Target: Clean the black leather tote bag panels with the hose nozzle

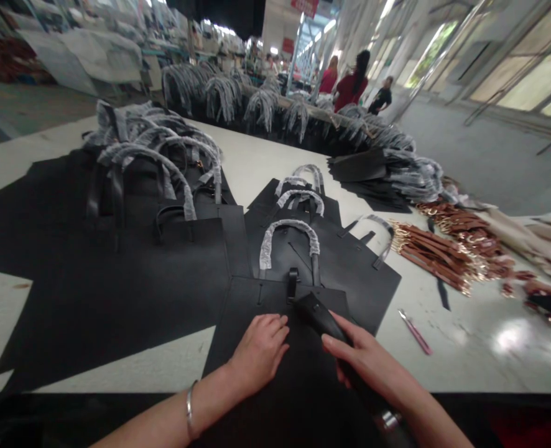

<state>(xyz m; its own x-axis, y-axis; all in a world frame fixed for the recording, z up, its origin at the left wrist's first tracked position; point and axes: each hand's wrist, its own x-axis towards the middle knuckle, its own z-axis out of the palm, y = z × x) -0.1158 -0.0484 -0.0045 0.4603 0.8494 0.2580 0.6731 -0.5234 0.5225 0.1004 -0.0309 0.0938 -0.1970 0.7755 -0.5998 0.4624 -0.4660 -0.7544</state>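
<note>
A black leather tote bag [242, 336] lies in front of me, its plastic-wrapped handle [290, 225] standing in an arch at the far edge. A small black loop [293, 285] sticks up near the middle of that edge. My left hand [262, 348] rests on the bag with fingers loosely bent and apart from the thumb. In my right hand [362, 354] is a wide black leather strap [319, 314], pinched between thumb and fingers. The strap's far end, with a small hole, lies close to the loop; whether they touch, I cannot tell. A shiny metal fitting [388, 419] shows near my right wrist.
Black bags [163, 280] overlap at left, with others behind mine. Brown straps with gold clasps [438, 252] lie right, near a pink-handled tool [415, 333]. Black pieces with wrapped handles [373, 171] are piled farther back. People [350, 90] stand beyond the pale table [481, 354].
</note>
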